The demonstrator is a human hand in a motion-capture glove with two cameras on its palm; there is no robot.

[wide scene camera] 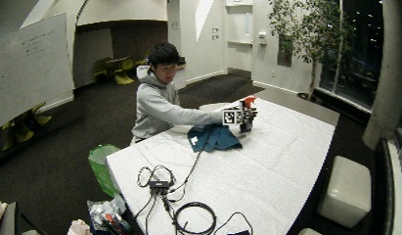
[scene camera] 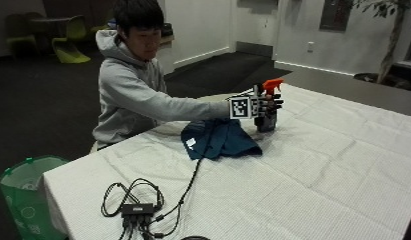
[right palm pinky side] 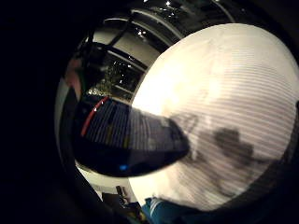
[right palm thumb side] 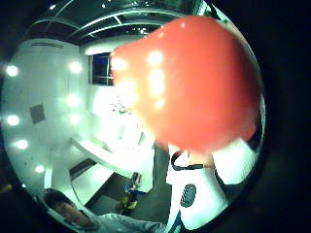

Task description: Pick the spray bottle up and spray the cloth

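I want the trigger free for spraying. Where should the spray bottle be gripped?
Around the neck of the spray bottle, just under its orange head, coming from the person's side. It stands upright beside the cloth, and the right hand already wraps it there.

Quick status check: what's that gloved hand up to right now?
Right hand grips spray bottle upright on table. Orange trigger head on top. Blue cloth alongside. Nothing between.

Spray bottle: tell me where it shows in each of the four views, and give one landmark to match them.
Outside view: spray bottle in the gloved right hand, beside the blue cloth.
Wide outside view: same spot.
Thumb side palm view: its orange head fills the view.
Little finger side palm view: dark body.
Shared landmark: the white table.
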